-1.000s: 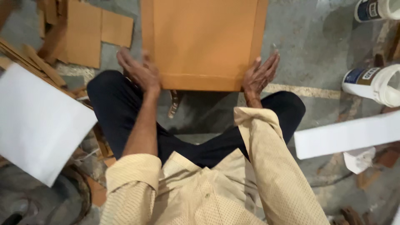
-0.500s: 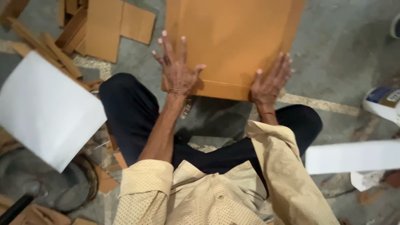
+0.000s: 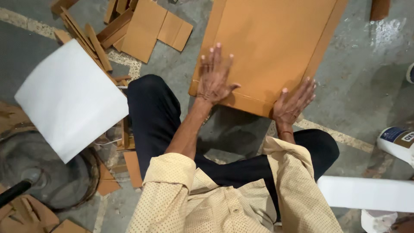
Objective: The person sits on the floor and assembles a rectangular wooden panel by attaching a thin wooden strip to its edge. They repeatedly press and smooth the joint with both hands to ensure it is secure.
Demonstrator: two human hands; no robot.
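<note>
Only the near part of the brown cardboard sheet [image 3: 267, 47] shows on the grey floor; its far end runs off the top edge. Flat on it lies the left hand [image 3: 214, 77], fingers spread, gripping nothing. At the near edge the right hand [image 3: 293, 103] presses, open too. White paper [image 3: 69, 99] lies well left.

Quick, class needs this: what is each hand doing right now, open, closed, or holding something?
Left hand: open, palm flat on the brown cardboard sheet.
Right hand: open, fingers spread over the sheet's near edge, gripping nothing.
</note>
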